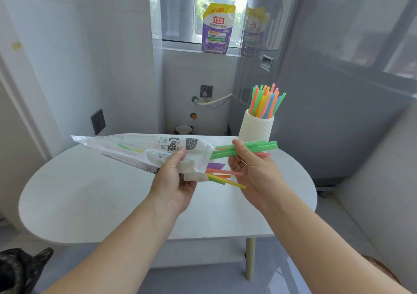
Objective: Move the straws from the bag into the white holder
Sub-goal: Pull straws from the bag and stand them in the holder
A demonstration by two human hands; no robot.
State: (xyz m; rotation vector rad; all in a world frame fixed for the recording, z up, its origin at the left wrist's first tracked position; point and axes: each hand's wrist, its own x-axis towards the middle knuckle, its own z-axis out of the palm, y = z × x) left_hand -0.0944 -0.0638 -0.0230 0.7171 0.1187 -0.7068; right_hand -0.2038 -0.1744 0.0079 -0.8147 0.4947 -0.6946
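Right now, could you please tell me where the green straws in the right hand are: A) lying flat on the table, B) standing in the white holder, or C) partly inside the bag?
C: the right hand pinches the green straws, whose other ends run into the mouth of the bag that the left hand grips.

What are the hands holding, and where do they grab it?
The left hand grips the bag near its open end. The right hand pinches a few green straws partway along, outside the bag.
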